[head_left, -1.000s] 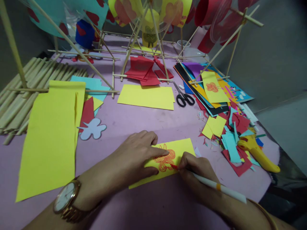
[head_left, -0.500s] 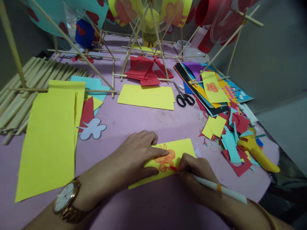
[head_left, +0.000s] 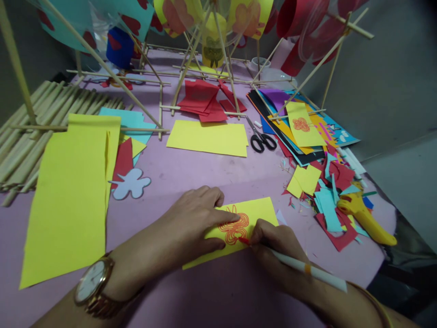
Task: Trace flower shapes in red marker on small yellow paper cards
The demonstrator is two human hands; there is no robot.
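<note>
Dowels [head_left: 20, 155], round, wooden, lie piled far L, nr smooth yellow paper sheets [head_left: 68, 200]. Pale butterfly cutout [head_left: 131, 184], dark-edged w/ rounded lobes, lies just beside. L hand [head_left: 196, 221] grasps nothing: palm down, thumb & index splayed in a V, resting on yellow card [head_left: 262, 209], rectangular, tilted, flat on purple tabletop [head_left: 205, 168] btwn the hands. Card bears orange-red butterfly drawing [head_left: 235, 232], nested loops. R hand [head_left: 271, 243] pinches white felt-tip pen [head_left: 309, 269] tight, fingers closed nr red nib, which sits at drawing's lower R lobe. Far R: jagged paper scraps [head_left: 329, 212], curved yellow plastic tool [head_left: 372, 223].
</note>
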